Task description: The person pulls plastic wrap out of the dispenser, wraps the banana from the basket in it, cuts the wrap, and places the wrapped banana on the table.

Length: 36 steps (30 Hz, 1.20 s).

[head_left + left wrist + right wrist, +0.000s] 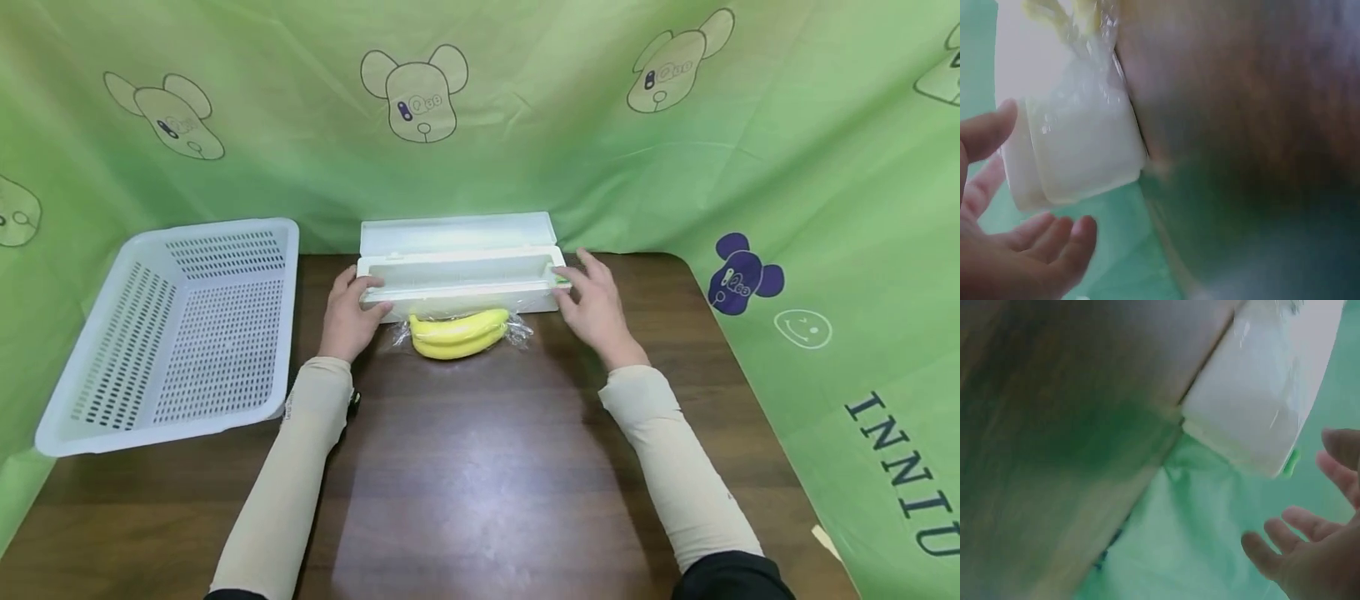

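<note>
A long white cling-film dispenser box (pixel 480 302) lies near the back of the table with its lid (pixel 457 234) raised. In front of it rests a yellow bunch of bananas (pixel 459 335), covered in clear cling film (pixel 519 331) bunched at both ends. My left hand (pixel 351 317) is at the dispenser's left end, fingers spread loosely around the corner; whether it touches is unclear. The right hand (pixel 596 308), fingers loosely extended, is beside the right end, near a small green part (pixel 561 280). The right wrist view shows a gap between those fingers (pixel 1297 531) and the dispenser.
To the left stands a large white plastic basket (pixel 281 350) with slotted walls. A green printed cloth (pixel 510 150) hangs behind the brown wooden table (pixel 480 467) and down its right side.
</note>
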Available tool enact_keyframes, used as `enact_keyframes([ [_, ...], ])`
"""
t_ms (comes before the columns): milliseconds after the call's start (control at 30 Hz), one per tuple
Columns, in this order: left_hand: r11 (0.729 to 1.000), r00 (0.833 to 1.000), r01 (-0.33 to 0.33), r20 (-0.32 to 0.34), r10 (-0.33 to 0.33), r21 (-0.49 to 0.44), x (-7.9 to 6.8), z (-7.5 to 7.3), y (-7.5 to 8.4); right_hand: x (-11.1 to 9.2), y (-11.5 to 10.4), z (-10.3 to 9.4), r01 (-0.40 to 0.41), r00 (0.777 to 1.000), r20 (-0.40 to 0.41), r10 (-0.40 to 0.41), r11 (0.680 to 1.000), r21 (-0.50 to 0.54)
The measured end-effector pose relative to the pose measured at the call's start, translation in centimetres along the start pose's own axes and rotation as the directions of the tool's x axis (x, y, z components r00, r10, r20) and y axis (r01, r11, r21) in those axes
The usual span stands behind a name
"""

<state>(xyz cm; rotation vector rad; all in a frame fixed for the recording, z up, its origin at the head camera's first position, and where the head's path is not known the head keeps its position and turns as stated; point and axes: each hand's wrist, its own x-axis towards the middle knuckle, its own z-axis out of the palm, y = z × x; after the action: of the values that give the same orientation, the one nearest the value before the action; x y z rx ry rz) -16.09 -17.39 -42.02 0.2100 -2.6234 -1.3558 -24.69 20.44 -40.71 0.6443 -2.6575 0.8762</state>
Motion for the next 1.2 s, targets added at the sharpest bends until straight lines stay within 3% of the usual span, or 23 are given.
enact_keyframes([
  [133, 0.999, 0.998, -0.032, -0.051, 0.03, -0.027, -0.2, 0.3, 0.5, -0.1, -0.5, 1.1, 0.162, 0.986, -0.01, -0.166, 0.972, -0.17],
  [367, 1.0, 1.0, -0.024, -0.015, 0.024, -0.016, -0.6, 0.8, 0.7, -0.3, -0.1, 2.4, 0.338, 0.915, -0.087, -0.394, 0.866, -0.37],
  [567, 0.999, 0.999, -0.047, -0.014, 0.048, 0.024, -1.7, 0.3, 0.9, -0.6, -0.6, 2.1, 0.373, 0.901, -0.084, -0.426, 0.858, -0.352],
  [800, 0.972, 0.98, -0.198, -0.001, 0.2, 0.129, -3.4, 0.1, 0.4, -2.0, -0.5, 1.3, 0.383, 0.888, -0.104, -0.448, 0.846, -0.371],
  [900, 0.952, 0.968, -0.251, 0.02, 0.252, 0.175, -4.3, 0.0, 0.3, -2.7, -0.4, 0.9, 0.384, 0.893, -0.084, -0.443, 0.845, -0.372],
  [967, 0.93, 0.954, -0.299, 0.041, 0.298, 0.215, -4.8, -0.2, 0.1, -3.1, -0.4, 0.8, 0.382, 0.902, -0.048, -0.428, 0.847, -0.37],
  [1033, 0.888, 0.928, -0.371, 0.073, 0.365, 0.271, -5.3, -0.4, 0.0, -3.4, -0.4, 0.7, 0.387, 0.91, 0.007, -0.414, 0.843, -0.375],
  [1200, 0.726, 0.825, -0.558, 0.181, 0.535, 0.402, -6.4, -0.7, -0.4, -3.9, -0.7, 1.1, 0.411, 0.912, 0.166, -0.376, 0.818, -0.403],
])
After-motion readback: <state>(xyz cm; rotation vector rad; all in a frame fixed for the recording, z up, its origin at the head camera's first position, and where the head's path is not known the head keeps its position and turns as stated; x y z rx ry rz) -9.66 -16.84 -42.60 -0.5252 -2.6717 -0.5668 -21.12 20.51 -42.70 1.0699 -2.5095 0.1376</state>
